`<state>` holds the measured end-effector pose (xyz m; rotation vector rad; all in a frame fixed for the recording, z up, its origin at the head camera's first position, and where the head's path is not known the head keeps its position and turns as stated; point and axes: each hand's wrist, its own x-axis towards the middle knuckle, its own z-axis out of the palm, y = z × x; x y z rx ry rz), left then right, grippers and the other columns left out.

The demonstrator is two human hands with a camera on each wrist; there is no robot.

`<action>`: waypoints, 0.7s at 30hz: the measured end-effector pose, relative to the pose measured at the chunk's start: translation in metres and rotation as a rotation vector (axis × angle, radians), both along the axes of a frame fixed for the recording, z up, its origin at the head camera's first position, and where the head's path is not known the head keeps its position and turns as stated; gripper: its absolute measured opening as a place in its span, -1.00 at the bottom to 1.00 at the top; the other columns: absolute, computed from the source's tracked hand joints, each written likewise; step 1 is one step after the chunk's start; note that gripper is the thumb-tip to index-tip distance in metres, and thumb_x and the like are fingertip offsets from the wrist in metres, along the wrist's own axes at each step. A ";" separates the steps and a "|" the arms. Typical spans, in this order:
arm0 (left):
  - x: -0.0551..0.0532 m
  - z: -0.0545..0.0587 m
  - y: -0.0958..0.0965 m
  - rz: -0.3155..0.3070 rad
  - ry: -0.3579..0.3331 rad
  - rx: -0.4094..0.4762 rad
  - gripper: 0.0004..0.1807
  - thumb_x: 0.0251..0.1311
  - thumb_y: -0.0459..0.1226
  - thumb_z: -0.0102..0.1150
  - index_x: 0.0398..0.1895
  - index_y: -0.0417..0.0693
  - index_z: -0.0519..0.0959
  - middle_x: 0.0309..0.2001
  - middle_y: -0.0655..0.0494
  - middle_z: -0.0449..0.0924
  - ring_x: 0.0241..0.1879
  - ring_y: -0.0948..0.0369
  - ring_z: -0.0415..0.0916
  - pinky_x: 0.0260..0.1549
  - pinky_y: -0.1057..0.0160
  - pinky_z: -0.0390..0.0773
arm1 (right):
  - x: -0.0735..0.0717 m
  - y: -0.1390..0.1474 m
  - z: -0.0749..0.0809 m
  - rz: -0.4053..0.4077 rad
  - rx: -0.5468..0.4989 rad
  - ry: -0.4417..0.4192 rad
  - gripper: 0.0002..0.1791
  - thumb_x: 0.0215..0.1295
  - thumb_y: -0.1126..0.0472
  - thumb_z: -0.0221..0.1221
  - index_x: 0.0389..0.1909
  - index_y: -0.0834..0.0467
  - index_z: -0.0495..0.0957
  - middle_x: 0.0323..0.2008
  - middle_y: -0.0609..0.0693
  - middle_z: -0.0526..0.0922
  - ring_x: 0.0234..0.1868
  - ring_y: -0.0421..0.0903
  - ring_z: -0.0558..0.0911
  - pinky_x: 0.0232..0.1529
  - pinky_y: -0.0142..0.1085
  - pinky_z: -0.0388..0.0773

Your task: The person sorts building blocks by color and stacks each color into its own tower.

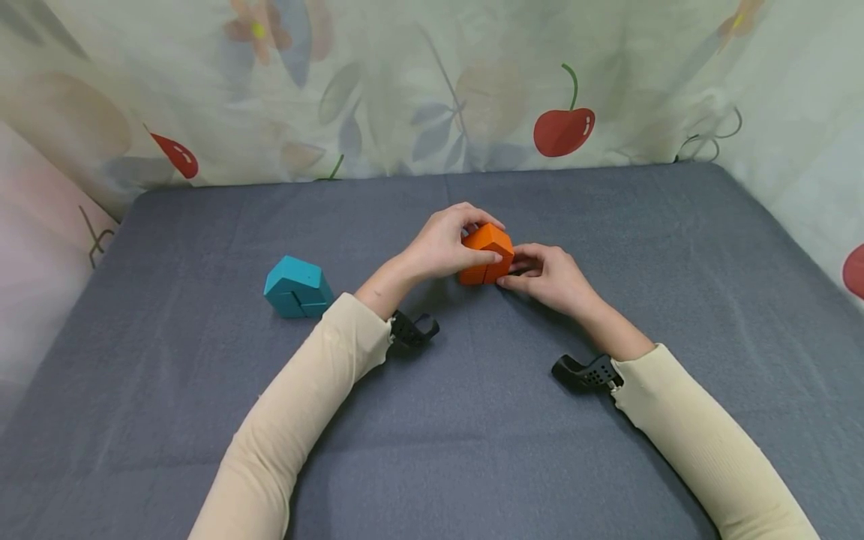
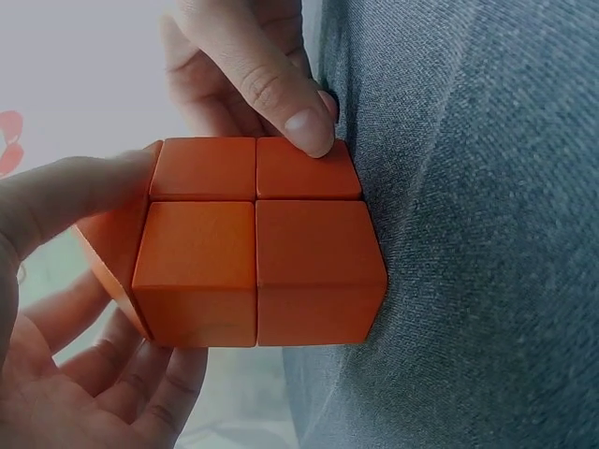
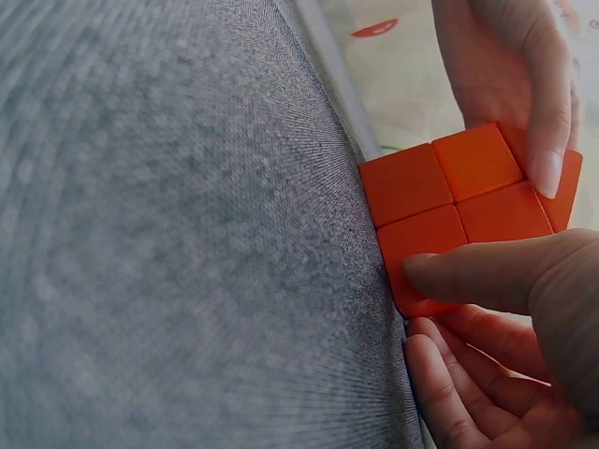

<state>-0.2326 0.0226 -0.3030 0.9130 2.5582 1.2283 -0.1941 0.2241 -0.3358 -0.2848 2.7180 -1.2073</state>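
An orange house-shaped stack of blocks (image 1: 487, 244) stands on the grey cloth near the middle. Seams between its square blocks show in the left wrist view, with a slanted orange roof block (image 2: 108, 234) at one end. My left hand (image 1: 442, 244) grips this roof end, thumb on the near face and fingers behind. From the right, my right hand (image 1: 555, 279) pinches a bottom block (image 3: 426, 243) between thumb and fingers. A similar teal block piece (image 1: 298, 286) stands apart on the left, with nobody touching it.
Grey cloth (image 1: 432, 465) covers the table. Patterned curtains (image 1: 391, 90) hang along the back edge and both sides. Black straps (image 1: 587, 373) stick out from both wrists, close above the cloth.
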 end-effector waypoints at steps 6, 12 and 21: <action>0.002 0.001 -0.002 0.024 -0.016 0.030 -0.51 0.18 0.00 0.25 0.12 0.00 0.55 0.02 0.11 0.50 -0.03 0.20 0.42 -0.06 0.27 0.50 | 0.001 0.001 -0.001 -0.016 0.012 0.002 -0.49 0.22 0.20 0.28 0.18 0.27 0.48 0.01 0.26 0.63 -0.07 0.10 0.68 -0.04 -0.15 0.60; 0.006 0.005 -0.006 0.133 -0.014 0.109 -0.54 0.35 0.09 -0.02 0.10 0.03 0.56 0.06 0.15 0.48 0.03 0.23 0.42 0.05 0.21 0.46 | 0.001 0.000 0.000 -0.033 0.033 -0.003 -0.47 0.20 0.19 0.29 0.18 0.27 0.48 0.01 0.25 0.62 -0.05 0.09 0.67 -0.02 -0.13 0.59; 0.018 0.004 -0.013 0.341 0.108 0.002 -0.54 0.46 -0.02 -0.17 0.16 -0.10 0.51 0.15 0.01 0.42 0.14 0.08 0.34 0.11 0.13 0.39 | 0.002 -0.001 0.001 -0.029 0.080 -0.041 -0.30 0.18 0.16 0.31 0.32 0.26 0.32 0.09 0.25 0.56 0.03 0.11 0.60 0.05 -0.03 0.54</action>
